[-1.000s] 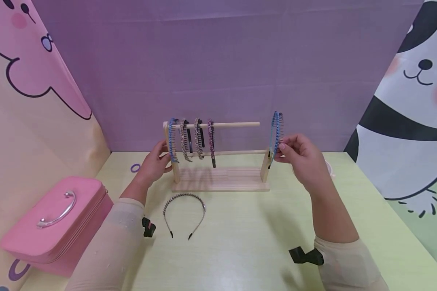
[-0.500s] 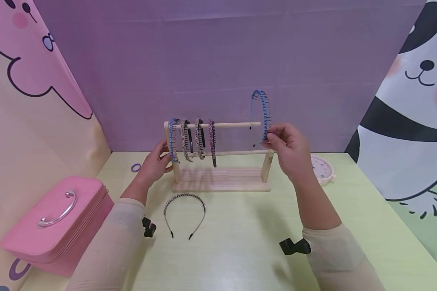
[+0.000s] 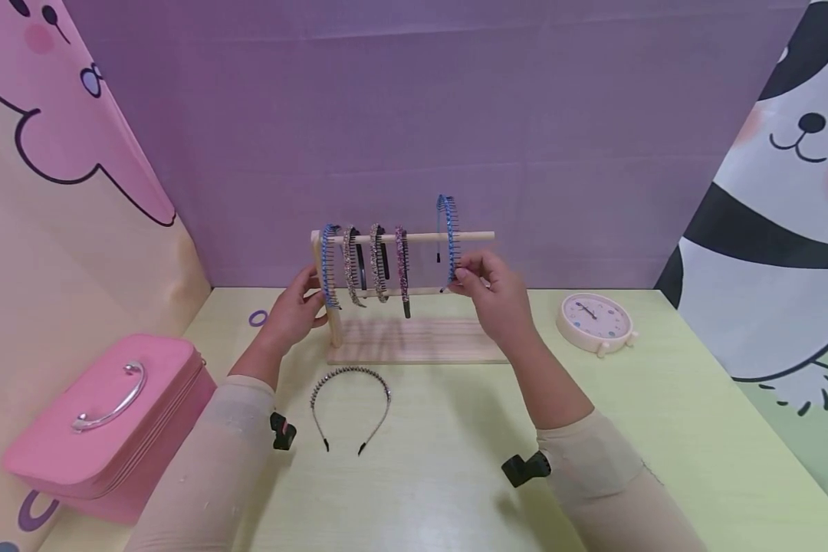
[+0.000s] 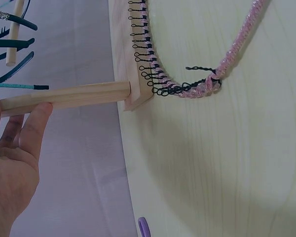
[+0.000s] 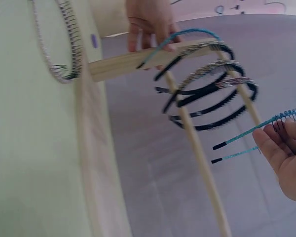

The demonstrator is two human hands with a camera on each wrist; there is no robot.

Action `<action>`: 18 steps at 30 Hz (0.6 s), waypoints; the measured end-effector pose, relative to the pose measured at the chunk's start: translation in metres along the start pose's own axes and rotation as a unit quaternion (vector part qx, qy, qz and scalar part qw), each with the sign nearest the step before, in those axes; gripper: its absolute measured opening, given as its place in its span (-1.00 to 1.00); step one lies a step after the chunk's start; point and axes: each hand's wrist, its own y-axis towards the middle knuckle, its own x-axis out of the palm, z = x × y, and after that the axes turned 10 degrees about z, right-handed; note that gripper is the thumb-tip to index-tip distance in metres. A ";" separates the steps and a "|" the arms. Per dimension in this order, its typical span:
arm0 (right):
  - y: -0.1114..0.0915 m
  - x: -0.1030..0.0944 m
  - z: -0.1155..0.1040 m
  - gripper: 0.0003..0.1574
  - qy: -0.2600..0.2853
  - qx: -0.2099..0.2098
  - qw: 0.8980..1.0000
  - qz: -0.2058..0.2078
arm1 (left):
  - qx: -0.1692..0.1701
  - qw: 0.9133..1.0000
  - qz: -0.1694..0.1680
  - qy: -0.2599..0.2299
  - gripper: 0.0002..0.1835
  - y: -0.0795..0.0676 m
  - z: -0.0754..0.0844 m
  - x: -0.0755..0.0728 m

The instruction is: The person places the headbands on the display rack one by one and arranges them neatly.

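Observation:
My right hand (image 3: 493,299) pinches a blue headband (image 3: 450,230) low on its near side. Its arch stands above the top bar of a wooden rack (image 3: 414,353), and in the right wrist view its black-tipped ends (image 5: 219,146) point toward the rack. Several headbands hang on the bar's left part: one blue (image 3: 327,264), two glittery (image 3: 348,264) and one purple-pink (image 3: 401,264). My left hand (image 3: 297,310) holds the rack's left post (image 4: 84,96) between thumb and fingers. A beaded headband (image 3: 350,369) lies on the table before the rack.
A pink case (image 3: 103,422) with a silver handle stands at the left. A round pink clock (image 3: 596,322) lies at the back right of the table. A purple ring (image 3: 257,318) shows behind my left hand. A purple backdrop (image 3: 414,115) rises behind the rack.
My right hand has carried the blue headband from beyond the rack's right end, up and then leftward over the top bar. The clock has come into full view. My left hand stays put.

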 end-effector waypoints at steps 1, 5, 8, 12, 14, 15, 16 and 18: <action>0.000 0.003 0.003 -0.79 -0.006 0.004 1.000 -0.003 | -0.001 1.000 -0.001 0.000 -0.43 0.000 0.000 0.000; -0.004 0.012 0.013 -0.82 -0.023 0.019 0.999 -0.015 | -0.003 1.000 0.000 0.001 -0.43 0.002 -0.001 0.000; -0.007 0.017 0.020 -0.82 -0.027 0.025 0.999 -0.026 | -0.003 1.000 0.000 0.001 -0.43 0.002 -0.002 0.001; -0.010 0.021 0.026 -0.82 -0.039 0.035 0.998 -0.037 | -0.005 1.000 0.000 0.004 -0.42 0.002 -0.001 0.001; -0.010 0.022 0.027 -0.83 -0.046 0.036 0.998 -0.038 | -0.007 1.000 0.001 0.005 -0.42 0.002 -0.001 0.001; -0.009 0.022 0.028 -0.83 -0.049 0.036 0.997 -0.038 | -0.008 1.000 0.002 0.005 -0.42 0.002 -0.001 0.000; -0.009 0.022 0.028 -0.83 -0.051 0.037 0.997 -0.038 | -0.009 1.000 0.003 0.005 -0.42 0.001 -0.001 0.000; -0.008 0.023 0.027 -0.82 -0.056 0.039 0.997 -0.040 | -0.010 1.000 0.004 0.004 -0.43 0.001 -0.001 0.000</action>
